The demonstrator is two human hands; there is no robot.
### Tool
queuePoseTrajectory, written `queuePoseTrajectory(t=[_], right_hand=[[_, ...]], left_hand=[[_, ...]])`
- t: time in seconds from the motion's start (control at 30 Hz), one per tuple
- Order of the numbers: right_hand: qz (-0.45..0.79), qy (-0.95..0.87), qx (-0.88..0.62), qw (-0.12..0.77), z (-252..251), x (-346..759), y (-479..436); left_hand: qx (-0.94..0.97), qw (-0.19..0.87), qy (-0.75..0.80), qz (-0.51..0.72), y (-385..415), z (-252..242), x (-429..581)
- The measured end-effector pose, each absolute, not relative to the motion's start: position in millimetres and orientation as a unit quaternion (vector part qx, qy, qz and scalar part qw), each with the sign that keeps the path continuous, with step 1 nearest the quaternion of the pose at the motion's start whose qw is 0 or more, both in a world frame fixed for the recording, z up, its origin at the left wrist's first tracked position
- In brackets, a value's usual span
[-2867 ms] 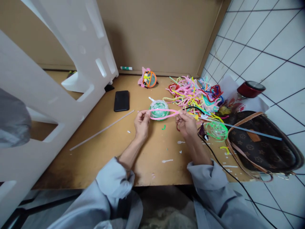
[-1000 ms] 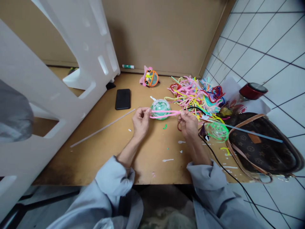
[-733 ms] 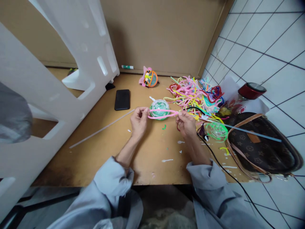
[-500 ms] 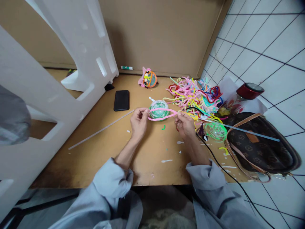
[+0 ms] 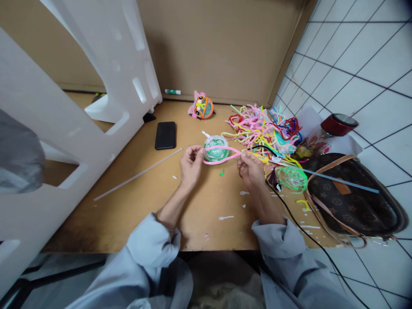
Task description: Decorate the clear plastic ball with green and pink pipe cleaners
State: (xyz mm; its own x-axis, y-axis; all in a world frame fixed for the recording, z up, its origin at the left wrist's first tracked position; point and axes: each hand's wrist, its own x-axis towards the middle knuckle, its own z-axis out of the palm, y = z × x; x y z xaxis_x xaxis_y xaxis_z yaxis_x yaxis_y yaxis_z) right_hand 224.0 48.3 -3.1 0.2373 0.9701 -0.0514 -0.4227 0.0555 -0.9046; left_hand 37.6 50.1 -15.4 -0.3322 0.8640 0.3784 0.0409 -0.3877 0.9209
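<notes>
Between my two hands stretches a loop of pink pipe cleaner (image 5: 222, 162). My left hand (image 5: 191, 165) pinches its left end between thumb and fingers. On the other side my right hand (image 5: 251, 168) pinches the end where the strands meet. Just behind the loop sits a clear round ball or bowl (image 5: 216, 153) with green and white strands, partly covered by the pink strand. A second clear round piece with bright green strands (image 5: 292, 178) lies right of my right hand. A yellow-handled tool (image 5: 259, 157) with a black cord is close behind that hand, partly hidden.
A heap of coloured pipe cleaners (image 5: 262, 128) lies at the back right. Near the back stands a small pink and orange figure (image 5: 202, 106). A black phone (image 5: 165, 135) and a thin glue stick (image 5: 138, 174) lie left. A brown handbag (image 5: 350, 193) and a red-lidded jar (image 5: 337, 124) stand right.
The whole view has shifted slightly. Both hands still hold the pink loop in almost the same place, with no clear change in grip.
</notes>
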Motion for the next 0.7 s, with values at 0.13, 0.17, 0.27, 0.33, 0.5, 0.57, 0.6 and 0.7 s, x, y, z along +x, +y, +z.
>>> queuePoseTrajectory(t=[0.13, 0.17, 0.27, 0.33, 0.5, 0.57, 0.6, 0.7], right_hand=[[0.513, -0.331, -0.447, 0.654, -2.9, 222.6, 47.2], [0.505, -0.343, -0.452, 0.651, -2.8, 222.1, 46.7], [0.475, -0.391, -0.466, 0.636, -1.6, 219.9, 43.7], [0.452, -0.417, -0.474, 0.631, -0.5, 217.3, 40.9], [0.407, -0.482, -0.459, 0.626, 0.4, 207.2, 33.4], [0.404, -0.498, -0.446, 0.625, 0.4, 203.4, 30.4], [0.403, -0.505, -0.44, 0.624, 0.7, 201.9, 28.9], [0.392, -0.526, -0.428, 0.622, 2.4, 198.9, 25.4]], left_hand=[[0.547, 0.161, 0.476, 0.669, 42.0, -11.4, 39.6], [0.566, 0.114, 0.469, 0.668, 38.6, -9.3, 40.8], [0.642, 0.011, 0.409, 0.649, 26.8, -4.1, 47.2], [0.695, 0.003, 0.348, 0.629, 20.4, -3.7, 53.9], [0.744, 0.081, 0.297, 0.594, 15.8, -10.8, 67.6], [0.731, 0.109, 0.325, 0.591, 16.2, -12.2, 68.4], [0.723, 0.123, 0.34, 0.589, 16.3, -12.3, 68.0], [0.708, 0.149, 0.368, 0.584, 15.9, -11.4, 66.1]])
